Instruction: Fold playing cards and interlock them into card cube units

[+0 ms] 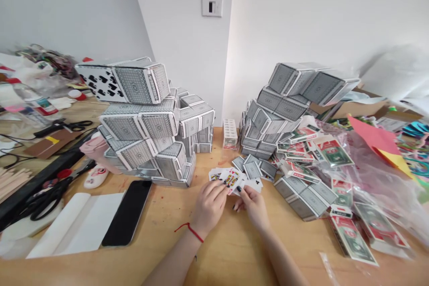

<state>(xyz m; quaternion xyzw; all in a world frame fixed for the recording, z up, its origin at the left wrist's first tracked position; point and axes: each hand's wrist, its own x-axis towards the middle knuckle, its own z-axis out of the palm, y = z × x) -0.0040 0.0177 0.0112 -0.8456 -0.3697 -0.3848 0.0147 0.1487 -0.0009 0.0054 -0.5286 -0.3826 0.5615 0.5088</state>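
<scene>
My left hand (209,205), a red string round its wrist, is curled over a small spread of face-up playing cards (231,178) on the wooden table (231,250). My right hand (253,203) pinches the right edge of the same spread between thumb and fingertips. Just beyond the cards lie a few face-down cards with grey backs (253,167). On the left rises a tall stack of grey-backed card packs (147,120). A second such pile (288,107) stands on the right.
A black phone (129,212) and a white sheet (78,225) lie at the left. Black scissors (43,199) rest further left amid clutter. Green-and-red card boxes (335,154) and clear plastic wrap (372,174) cover the right side. A wall corner stands behind.
</scene>
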